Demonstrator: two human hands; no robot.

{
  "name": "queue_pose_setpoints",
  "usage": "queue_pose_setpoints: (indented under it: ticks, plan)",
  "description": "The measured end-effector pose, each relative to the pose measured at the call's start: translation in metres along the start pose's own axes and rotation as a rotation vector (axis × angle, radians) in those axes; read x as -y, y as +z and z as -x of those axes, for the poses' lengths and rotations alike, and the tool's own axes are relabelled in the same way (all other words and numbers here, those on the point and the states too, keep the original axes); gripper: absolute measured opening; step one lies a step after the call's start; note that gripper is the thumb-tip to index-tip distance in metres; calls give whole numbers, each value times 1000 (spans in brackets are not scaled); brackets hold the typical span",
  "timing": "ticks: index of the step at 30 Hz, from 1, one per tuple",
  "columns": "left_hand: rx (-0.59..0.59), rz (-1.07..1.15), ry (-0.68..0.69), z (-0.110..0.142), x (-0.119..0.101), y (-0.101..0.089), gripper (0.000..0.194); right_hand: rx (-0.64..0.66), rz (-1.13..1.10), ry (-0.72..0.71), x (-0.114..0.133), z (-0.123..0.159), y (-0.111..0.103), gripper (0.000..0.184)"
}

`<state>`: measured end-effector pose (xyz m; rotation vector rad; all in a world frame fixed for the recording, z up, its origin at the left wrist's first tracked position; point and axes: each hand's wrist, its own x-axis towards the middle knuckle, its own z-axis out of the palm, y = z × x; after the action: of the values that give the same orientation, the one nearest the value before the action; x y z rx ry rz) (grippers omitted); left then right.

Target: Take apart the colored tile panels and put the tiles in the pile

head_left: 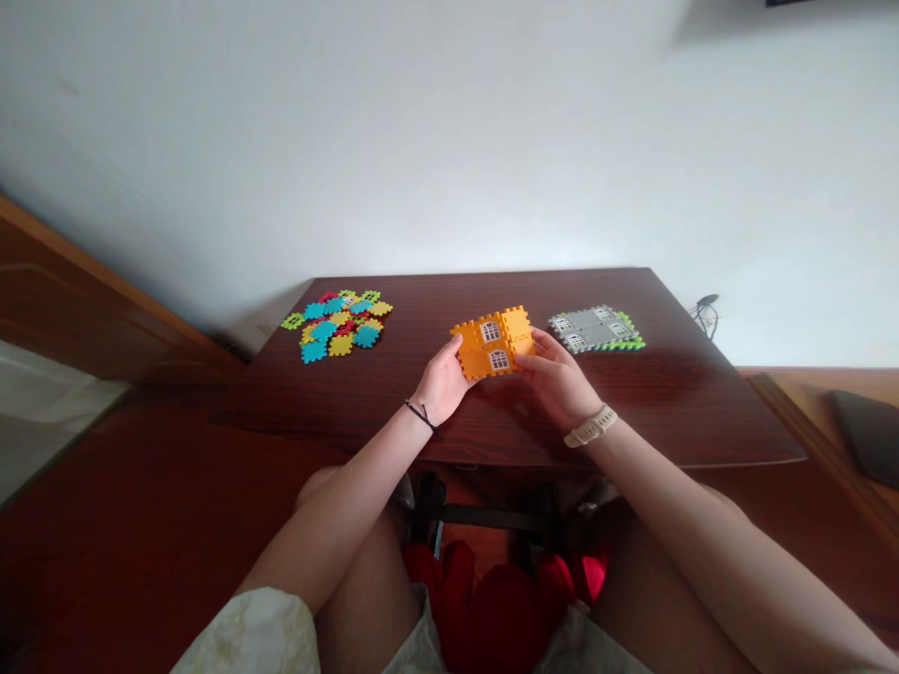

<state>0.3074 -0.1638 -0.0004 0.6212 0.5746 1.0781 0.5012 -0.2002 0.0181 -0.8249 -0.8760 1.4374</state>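
Head view, looking forward and down at a dark red-brown wooden table (632, 393). The left hand (442, 381) and right hand (554, 379) meet near the middle of the table, both curled and gripping an orange toy panel (492, 344) of interlocking tiles with toothed edges. Two of its tiles, one above the other, carry a printed white arched window. The left hand holds the panel's lower left edge, and the right hand holds its lower right side, with the fingers (532, 348) running partly beneath it. The panel sits between the hands, just above the table or perhaps resting on it; from this angle, I can't be sure which.

A black cord bracelet (420, 415) circles the left wrist, and a cream watch strap (590, 427) circles the right. To the left, well apart from the left hand, lies a loose heap of toothed tiles (337, 325) in teal, yellow, red and green. Just beside the right hand, on the table's right side, lies a flat grey panel (596, 329) with printed windows and green tiles along its edge. Beyond the table's far right corner, a black cable (708, 312) runs against the white wall (421, 140).
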Motion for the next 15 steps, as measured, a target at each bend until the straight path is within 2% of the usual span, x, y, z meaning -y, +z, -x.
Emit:
queue_pose_setpoints:
  ticks: [4,8,15]
  plan:
    - [-24,-48,16,2,-1,0,36,-17,-13,39,-4,-2,-2,46]
    - [-7,-123,59,3,-1,-2,36,-49,9,55,-3,-2,-5,34]
    - [-38,-140,66,4,0,-2,41,-96,45,75,-3,-1,-10,37]
